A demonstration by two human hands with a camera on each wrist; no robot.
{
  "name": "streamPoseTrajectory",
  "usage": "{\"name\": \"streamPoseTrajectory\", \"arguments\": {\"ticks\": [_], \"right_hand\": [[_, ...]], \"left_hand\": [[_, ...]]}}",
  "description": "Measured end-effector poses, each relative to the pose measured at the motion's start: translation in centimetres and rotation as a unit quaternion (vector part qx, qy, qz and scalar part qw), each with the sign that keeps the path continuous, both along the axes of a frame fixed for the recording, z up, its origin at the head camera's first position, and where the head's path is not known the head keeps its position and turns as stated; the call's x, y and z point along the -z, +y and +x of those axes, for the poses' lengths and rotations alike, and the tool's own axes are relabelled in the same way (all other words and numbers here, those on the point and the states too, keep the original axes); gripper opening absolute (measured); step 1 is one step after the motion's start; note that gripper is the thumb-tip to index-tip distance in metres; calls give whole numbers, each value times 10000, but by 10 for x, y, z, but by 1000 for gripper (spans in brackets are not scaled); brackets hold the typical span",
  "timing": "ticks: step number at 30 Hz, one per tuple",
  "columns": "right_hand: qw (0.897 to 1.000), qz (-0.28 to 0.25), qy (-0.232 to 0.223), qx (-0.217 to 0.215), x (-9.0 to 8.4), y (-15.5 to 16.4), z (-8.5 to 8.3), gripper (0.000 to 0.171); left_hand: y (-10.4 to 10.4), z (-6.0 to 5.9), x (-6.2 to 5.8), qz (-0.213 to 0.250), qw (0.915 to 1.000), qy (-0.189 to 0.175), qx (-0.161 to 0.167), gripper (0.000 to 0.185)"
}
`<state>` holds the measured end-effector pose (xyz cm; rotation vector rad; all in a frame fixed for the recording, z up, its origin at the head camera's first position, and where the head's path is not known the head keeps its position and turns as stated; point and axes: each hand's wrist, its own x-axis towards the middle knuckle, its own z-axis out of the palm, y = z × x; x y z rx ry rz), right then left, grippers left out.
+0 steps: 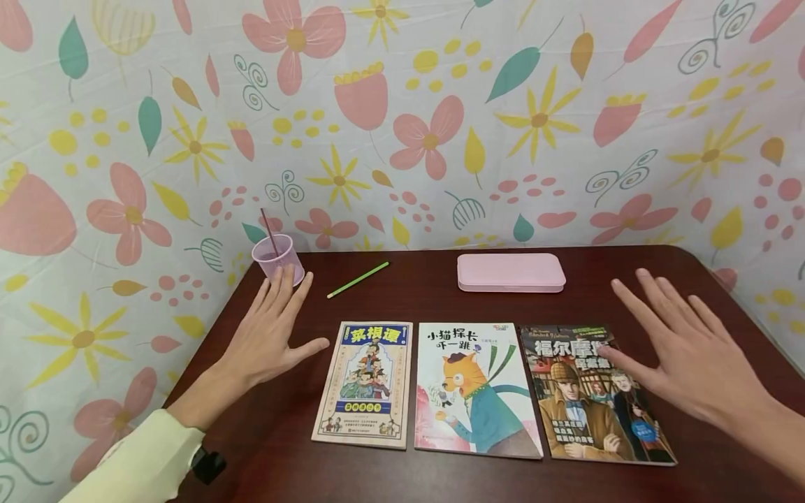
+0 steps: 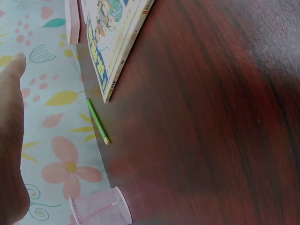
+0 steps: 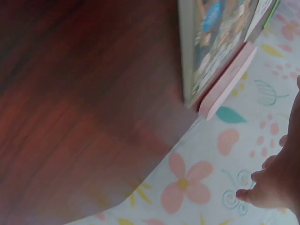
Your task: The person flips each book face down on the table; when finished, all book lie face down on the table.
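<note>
A dark reddish-brown wooden table (image 1: 440, 475) with a rounded edge stands against a flowered cloth backdrop. Three books lie flat in a row along its near side: a yellow-framed book (image 1: 366, 383) on the left, a white cat-cover book (image 1: 474, 388) in the middle, a dark detective-cover book (image 1: 591, 395) on the right, edges nearly touching. Behind them lie a pink case (image 1: 510, 272), a green pencil (image 1: 358, 280) set diagonally, and, at the far left corner, a pink mesh cup (image 1: 277, 258) standing upright.
</note>
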<state>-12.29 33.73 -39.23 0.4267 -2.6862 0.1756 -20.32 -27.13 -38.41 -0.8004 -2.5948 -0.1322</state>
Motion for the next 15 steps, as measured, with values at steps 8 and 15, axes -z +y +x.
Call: {"name": "streamPoseTrajectory", "arguments": {"ticks": [8, 15], "right_hand": [[9939, -559, -282, -912, -9, -42, -27, 109], [9758, -1031, -1045, -1618, -16, -89, -57, 110]], "left_hand": [[3, 3, -10, 611, 9884, -1371, 212, 126], [4, 8, -11, 1204, 9642, -2353, 201, 137]]}}
